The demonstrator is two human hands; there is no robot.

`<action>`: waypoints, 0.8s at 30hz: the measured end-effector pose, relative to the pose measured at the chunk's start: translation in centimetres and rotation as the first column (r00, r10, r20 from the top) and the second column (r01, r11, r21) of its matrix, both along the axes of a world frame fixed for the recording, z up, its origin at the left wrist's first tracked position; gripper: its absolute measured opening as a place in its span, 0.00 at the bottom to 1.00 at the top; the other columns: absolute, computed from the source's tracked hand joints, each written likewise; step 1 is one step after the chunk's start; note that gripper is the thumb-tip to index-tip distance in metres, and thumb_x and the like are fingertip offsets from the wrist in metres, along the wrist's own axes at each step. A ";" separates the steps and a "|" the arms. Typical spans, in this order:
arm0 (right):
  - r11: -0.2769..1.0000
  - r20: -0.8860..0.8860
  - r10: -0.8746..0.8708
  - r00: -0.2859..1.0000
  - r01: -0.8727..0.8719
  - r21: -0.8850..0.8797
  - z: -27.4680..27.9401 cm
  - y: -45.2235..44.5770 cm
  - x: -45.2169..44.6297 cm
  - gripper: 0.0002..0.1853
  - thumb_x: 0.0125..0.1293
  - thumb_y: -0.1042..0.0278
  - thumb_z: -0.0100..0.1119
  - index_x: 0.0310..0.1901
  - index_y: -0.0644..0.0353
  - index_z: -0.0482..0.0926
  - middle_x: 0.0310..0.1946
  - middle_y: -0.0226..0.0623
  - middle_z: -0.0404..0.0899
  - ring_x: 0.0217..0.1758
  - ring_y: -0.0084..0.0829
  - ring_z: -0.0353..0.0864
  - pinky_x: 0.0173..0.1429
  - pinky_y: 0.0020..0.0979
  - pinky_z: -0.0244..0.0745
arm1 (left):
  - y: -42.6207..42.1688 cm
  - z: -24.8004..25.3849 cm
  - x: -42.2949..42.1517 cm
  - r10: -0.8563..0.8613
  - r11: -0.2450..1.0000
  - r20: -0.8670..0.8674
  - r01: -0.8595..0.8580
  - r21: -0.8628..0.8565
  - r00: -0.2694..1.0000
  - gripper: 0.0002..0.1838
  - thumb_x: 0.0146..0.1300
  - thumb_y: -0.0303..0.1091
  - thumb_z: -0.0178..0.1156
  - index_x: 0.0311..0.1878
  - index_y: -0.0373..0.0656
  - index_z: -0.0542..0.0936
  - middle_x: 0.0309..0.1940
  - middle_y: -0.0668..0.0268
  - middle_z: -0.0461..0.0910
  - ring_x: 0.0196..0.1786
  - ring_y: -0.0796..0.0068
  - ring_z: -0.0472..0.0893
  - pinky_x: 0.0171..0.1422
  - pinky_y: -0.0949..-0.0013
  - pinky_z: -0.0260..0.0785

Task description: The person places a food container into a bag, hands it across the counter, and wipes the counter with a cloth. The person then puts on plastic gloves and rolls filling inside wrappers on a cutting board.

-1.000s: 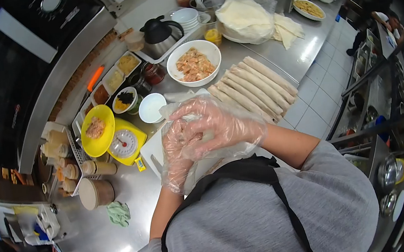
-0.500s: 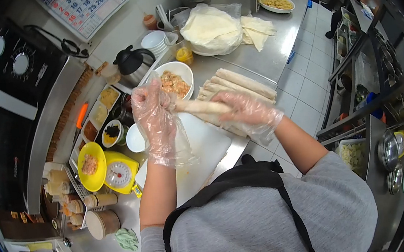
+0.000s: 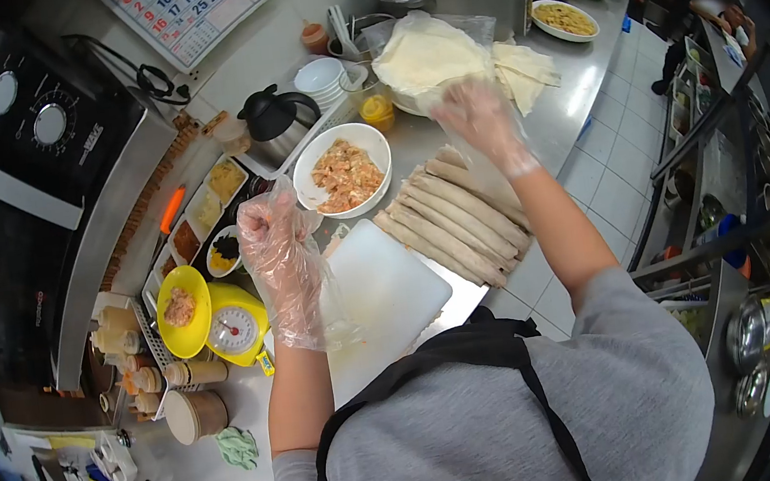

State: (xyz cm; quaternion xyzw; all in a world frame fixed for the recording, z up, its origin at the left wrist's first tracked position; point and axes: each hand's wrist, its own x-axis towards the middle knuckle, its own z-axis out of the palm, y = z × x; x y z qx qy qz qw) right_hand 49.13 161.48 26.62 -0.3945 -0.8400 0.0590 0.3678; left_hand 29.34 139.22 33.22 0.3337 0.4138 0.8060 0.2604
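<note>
My left hand [image 3: 281, 262], in a clear plastic glove, is raised at the left edge of the white cutting board [image 3: 381, 288]. Its fingers are curled in, and whatever they may hold is hidden. Blurred by motion, my gloved right hand [image 3: 484, 125] reaches over the front edge of the stack of pale wrapper sheets [image 3: 430, 53]; its finger shape is unclear. Below it, several pale rolls [image 3: 449, 219] lie side by side, right of the board. A white bowl [image 3: 302, 179] of raw minced filling [image 3: 346, 174] stands behind the board.
On the left are a yellow scale [image 3: 249, 337] with minced filling on its pan, topping containers [image 3: 206, 209], bottles and a lidded tub [image 3: 196, 414]. A black-lidded jug [image 3: 272, 125], cups and a noodle bowl [image 3: 566, 20] stand farther back. Another person [image 3: 721, 22] is at far right.
Both hands held a roll between them half a second ago; they are now apart. My right hand has moved up and away to the wrapper stack, and the roll is out of my hands.
</note>
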 end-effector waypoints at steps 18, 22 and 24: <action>0.941 -0.131 0.084 0.988 -0.036 0.336 11.7 17.0 -5.7 0.15 0.63 0.61 0.52 0.44 0.62 0.76 0.40 0.51 0.80 0.46 0.46 0.80 0.50 0.41 0.74 | -5.0 -2.3 -3.7 0.145 0.980 -0.041 -0.149 -0.131 0.989 0.14 0.61 0.28 0.62 0.28 0.48 0.65 0.23 0.75 0.64 0.24 0.85 0.64 0.30 0.77 0.60; 0.953 -0.035 0.107 0.994 -0.093 0.288 16.3 13.0 -5.2 0.23 0.61 0.74 0.53 0.59 0.64 0.67 0.63 0.48 0.66 0.68 0.45 0.63 0.69 0.38 0.59 | -4.4 -5.0 -3.6 0.139 0.955 -0.059 -0.150 -0.255 0.988 0.10 0.61 0.30 0.63 0.34 0.45 0.69 0.28 0.74 0.68 0.31 0.84 0.68 0.37 0.77 0.64; 0.931 -0.093 0.365 0.926 -0.362 0.048 18.1 9.6 -5.0 0.33 0.63 0.70 0.53 0.69 0.61 0.54 0.68 0.44 0.60 0.70 0.44 0.60 0.72 0.36 0.56 | -4.6 -5.8 -3.5 0.156 0.947 -0.025 -0.156 -0.281 0.987 0.13 0.61 0.31 0.63 0.43 0.43 0.69 0.35 0.70 0.70 0.34 0.82 0.70 0.43 0.77 0.65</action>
